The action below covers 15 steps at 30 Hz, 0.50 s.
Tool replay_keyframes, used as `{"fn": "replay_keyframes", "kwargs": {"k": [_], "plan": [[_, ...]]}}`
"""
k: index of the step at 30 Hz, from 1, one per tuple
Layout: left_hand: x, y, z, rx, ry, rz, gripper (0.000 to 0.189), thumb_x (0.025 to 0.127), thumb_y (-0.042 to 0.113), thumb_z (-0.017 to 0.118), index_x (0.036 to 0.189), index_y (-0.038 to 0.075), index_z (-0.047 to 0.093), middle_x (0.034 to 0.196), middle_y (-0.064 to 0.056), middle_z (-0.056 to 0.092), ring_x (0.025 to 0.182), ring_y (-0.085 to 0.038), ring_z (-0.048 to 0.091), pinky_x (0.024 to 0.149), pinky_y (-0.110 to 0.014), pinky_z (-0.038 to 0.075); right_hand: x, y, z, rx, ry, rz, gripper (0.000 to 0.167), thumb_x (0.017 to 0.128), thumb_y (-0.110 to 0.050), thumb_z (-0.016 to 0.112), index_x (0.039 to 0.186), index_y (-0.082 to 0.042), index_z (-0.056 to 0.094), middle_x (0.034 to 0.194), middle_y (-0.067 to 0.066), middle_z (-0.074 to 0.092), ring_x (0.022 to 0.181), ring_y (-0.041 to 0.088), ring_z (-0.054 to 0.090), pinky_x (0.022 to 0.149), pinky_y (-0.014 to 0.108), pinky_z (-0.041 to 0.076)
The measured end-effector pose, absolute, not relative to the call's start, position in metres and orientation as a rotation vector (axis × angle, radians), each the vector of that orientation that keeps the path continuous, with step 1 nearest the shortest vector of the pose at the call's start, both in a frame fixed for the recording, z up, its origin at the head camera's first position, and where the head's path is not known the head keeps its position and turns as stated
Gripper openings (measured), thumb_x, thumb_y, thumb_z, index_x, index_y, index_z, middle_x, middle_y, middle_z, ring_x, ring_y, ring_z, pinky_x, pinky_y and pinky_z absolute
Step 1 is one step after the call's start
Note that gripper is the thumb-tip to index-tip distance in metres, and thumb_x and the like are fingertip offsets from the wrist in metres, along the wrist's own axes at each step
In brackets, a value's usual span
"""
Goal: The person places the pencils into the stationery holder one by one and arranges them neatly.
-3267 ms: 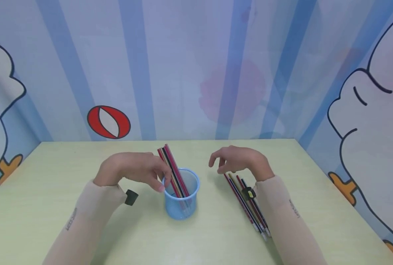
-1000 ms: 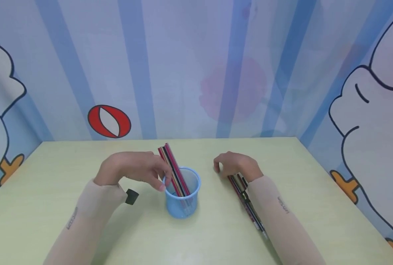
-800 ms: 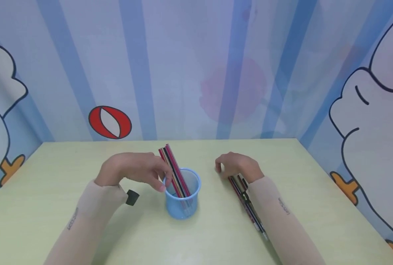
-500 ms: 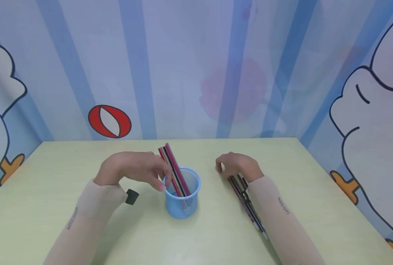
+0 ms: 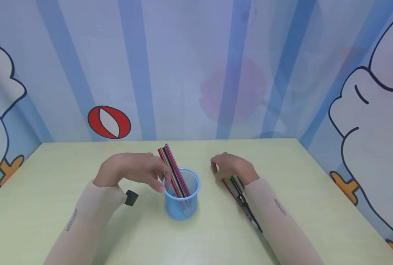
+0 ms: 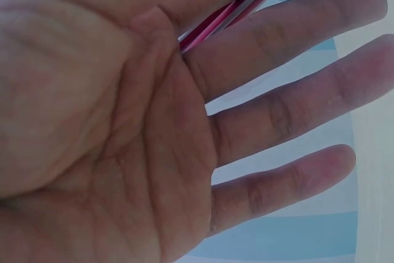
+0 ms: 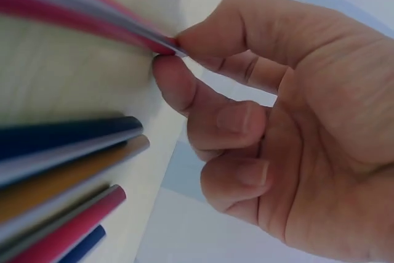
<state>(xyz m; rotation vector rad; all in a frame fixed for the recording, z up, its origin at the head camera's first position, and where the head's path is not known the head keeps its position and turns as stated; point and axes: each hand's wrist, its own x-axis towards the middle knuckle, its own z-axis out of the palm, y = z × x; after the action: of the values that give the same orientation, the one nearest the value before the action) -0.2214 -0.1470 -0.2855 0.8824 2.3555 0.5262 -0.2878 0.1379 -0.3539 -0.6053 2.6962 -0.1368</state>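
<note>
Centrally, blue cup (image 5: 181, 211) of leaning pencils (image 5: 174, 165), left fingers (image 5: 164, 170) pinching rim (image 5: 183, 198), right fingers (image 7: 215, 32) pinching red pencil (image 7: 74, 24)

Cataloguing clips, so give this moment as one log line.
left hand: at rim of cup; right hand: pinches red pencil; cup: upright, pencils inside; table: loose pencils

head view looks forward and down, sharing hands (image 5: 135, 166) with close wrist views.

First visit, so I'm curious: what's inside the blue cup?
Pencils lean inside the blue cup; pink, red and black show. Their lower ends look blurry through its near wall, and the left hand covers part of the bundle; exact number unclear.
</note>
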Motion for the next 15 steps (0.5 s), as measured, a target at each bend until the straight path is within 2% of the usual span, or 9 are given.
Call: {"fn": "replay_keyframes", "kwargs": {"k": [10,15], "plan": [[-0.2212,-0.1466,-0.2872,0.856,2.346,0.545,0.007,0.091,0.020,0.075,0.094,0.021,0.068,0.107,0.008,0.064,0.105,-0.015,0.060,0.086,-0.033,0.052,-0.2873,0.1323,-0.3594,-0.637,2.696,-0.127,0.018,0.086,-0.015,0.077,0.096,-0.013,0.062,0.091,0.000,0.059,0.078,0.017,0.052,0.069,0.032,0.046],[-0.2217,-0.1465,-0.2854,0.890,2.350,0.520,0.007,0.091,0.021,0.075,0.094,0.022,0.068,0.106,0.009,0.064,0.105,-0.015,0.060,0.086,-0.033,0.052,-0.2887,0.1336,-0.3544,-0.665,2.712,-0.181,0.014,0.088,-0.014,0.072,0.100,-0.012,0.065,0.095,0.000,0.061,0.078,0.016,0.053,0.068,0.031,0.046]]}}
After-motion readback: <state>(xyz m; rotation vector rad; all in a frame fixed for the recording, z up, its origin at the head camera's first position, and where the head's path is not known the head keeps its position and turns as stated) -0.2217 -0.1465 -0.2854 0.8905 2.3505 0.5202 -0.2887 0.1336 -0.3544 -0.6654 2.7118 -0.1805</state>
